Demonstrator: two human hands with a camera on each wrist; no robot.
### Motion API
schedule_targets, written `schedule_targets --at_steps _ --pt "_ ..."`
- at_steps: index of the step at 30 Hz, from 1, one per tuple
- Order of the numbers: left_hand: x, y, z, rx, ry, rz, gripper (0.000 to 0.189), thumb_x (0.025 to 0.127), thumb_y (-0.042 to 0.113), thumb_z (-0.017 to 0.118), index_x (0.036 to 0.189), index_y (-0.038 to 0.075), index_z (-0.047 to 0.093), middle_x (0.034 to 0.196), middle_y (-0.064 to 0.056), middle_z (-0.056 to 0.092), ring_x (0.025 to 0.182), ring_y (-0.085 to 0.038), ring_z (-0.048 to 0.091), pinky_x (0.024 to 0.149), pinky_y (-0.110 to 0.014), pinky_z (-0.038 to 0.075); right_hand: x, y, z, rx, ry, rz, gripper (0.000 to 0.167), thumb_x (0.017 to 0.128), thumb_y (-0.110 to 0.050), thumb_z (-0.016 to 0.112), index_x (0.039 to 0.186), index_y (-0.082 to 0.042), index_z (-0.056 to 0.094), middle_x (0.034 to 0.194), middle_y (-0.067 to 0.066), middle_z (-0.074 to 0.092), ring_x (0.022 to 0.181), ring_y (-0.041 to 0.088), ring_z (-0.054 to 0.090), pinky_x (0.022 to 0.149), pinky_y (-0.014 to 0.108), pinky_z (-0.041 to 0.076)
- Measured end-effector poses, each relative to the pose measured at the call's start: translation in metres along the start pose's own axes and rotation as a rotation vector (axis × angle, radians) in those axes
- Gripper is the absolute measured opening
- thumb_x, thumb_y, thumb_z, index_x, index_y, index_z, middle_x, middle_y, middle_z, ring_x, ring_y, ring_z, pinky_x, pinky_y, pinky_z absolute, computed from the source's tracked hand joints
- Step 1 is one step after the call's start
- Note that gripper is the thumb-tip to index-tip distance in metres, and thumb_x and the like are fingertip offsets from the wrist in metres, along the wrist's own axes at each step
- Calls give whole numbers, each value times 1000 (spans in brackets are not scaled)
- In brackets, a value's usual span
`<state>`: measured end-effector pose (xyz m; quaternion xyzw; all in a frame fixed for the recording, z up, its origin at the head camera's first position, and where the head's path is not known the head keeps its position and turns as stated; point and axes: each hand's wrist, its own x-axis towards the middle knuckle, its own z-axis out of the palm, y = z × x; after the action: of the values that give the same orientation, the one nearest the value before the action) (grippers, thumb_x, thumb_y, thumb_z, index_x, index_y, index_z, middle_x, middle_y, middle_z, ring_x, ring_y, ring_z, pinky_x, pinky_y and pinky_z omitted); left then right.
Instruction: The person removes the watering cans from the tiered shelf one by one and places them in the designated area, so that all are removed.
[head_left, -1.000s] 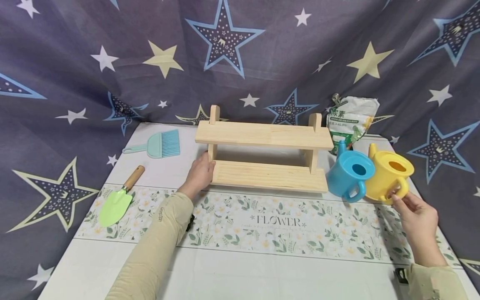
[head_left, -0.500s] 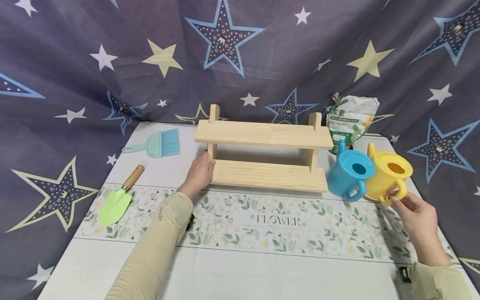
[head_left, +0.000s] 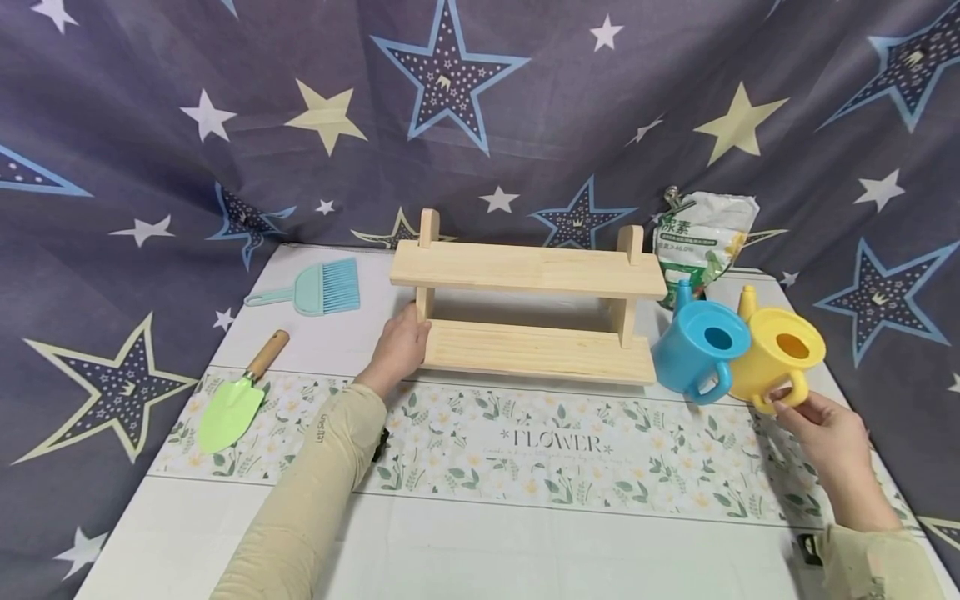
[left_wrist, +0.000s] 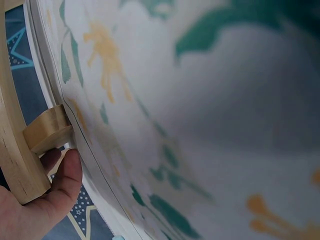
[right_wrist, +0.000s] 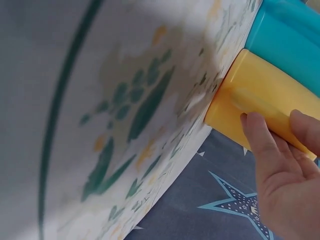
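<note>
A two-tier wooden shelf (head_left: 525, 268) stands at the middle back of the table. My left hand (head_left: 397, 346) grips the left end of its lower board; in the left wrist view the thumb and fingers curl round the wood (left_wrist: 30, 175). At the right, my right hand (head_left: 828, 437) pinches the handle of a yellow watering can (head_left: 765, 358). The right wrist view shows fingers (right_wrist: 260, 135) and thumb on either side of that yellow handle (right_wrist: 270, 117). Directly left of it stands a blue watering can (head_left: 693, 354), overlapping it in the head view.
A white and green bag (head_left: 705, 233) with a metal clip stands behind the cans. On the left lie a teal brush and dustpan (head_left: 315, 287) and a green trowel (head_left: 236, 404) with a wooden handle. A star-patterned curtain (head_left: 285, 67) hangs behind the table (head_left: 480, 542).
The yellow watering can has turned slightly, its handle swinging left and its spout shifting a little right. My right hand has moved slightly left with the handle. My left hand stays on the shelf.
</note>
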<state>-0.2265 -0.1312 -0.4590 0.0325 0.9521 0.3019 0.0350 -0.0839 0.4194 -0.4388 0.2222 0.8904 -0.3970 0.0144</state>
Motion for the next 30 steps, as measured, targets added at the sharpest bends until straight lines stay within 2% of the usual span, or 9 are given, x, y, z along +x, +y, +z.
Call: schedule_targets --at_steps 4,14,20,23,27,28,30 --pt "0 0 0 -2 1 1 45 106 22 35 144 -2 31 130 -19 50 116 -34 53 100 -46 46 1 -1 0 -11 -1 11 56 98 -38 58 137 2 51 109 6 68 75 -8 51 88 64 46" --pt "0 -1 0 -5 8 9 44 106 22 36 143 -2 33 129 -19 51 114 -34 55 98 -45 48 1 -2 1 -12 4 7 52 99 -34 58 135 2 52 117 15 65 73 -10 50 88 63 46" --pt "0 0 0 -5 -2 -5 46 106 23 35 145 -1 31 131 -19 50 118 -35 52 102 -47 44 1 -2 2 -17 11 2 49 99 -34 58 133 1 54 106 -3 66 73 -12 51 87 59 49" --pt "-1 1 0 -10 -4 -6 46 106 23 35 146 -1 31 132 -19 50 118 -35 52 102 -47 44 2 -2 2 -16 19 10 49 99 -32 58 134 2 53 105 -5 66 72 -13 50 87 57 49" --pt "-1 1 0 -14 0 -7 46 106 23 35 145 -1 31 131 -19 50 117 -34 52 101 -47 45 3 -1 4 -13 30 20 48 99 -30 59 133 3 53 118 12 65 73 -13 49 88 56 50" --pt "0 0 0 -12 1 -8 45 106 23 35 145 -1 31 131 -19 50 117 -34 52 101 -47 45 4 -1 5 -17 45 31 46 99 -31 59 132 1 55 117 10 66 73 -12 50 85 53 52" --pt "-1 0 0 -9 3 -10 45 106 23 35 145 -1 31 131 -19 50 117 -34 52 100 -47 45 4 0 6 -15 55 33 44 99 -30 60 130 0 56 122 17 64 75 -8 52 85 53 52"
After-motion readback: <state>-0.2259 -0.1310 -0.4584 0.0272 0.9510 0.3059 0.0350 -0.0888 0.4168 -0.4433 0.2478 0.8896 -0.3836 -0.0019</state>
